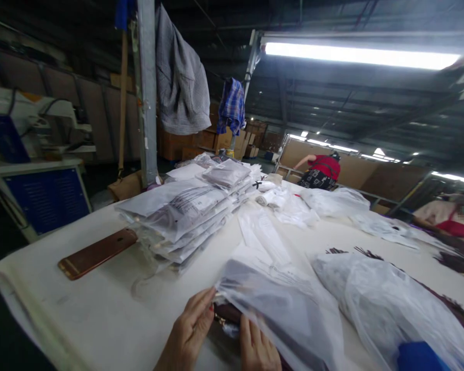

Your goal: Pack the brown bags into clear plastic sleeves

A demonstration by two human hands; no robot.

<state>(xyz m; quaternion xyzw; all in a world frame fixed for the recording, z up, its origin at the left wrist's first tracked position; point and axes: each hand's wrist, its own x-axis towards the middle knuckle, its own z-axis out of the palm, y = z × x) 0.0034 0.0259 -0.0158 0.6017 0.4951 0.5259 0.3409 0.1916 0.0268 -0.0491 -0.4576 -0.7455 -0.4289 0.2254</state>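
In front of me lies a frosted plastic bag (282,304) with printed text and something dark inside. At its near left end a dark brown item (227,312) shows, with a small gold-coloured metal piece beside it. My left hand (191,327) pinches the bag's edge between thumb and fingers. My right hand (258,346) is closed on the brown item, its fingertips at the edge of the bag; its thumb is hidden. Farther left is a stack of filled plastic bags (197,201), with a phone in a brown case (98,253) beside it.
A large clear plastic bag (386,299) with blue at its near end covers the table's right side. Dark fringed fabric (456,265) lies beyond. More plastic bags (332,201) spread along the white table (81,314). A person in red (325,167) bends farther back; another is at right.
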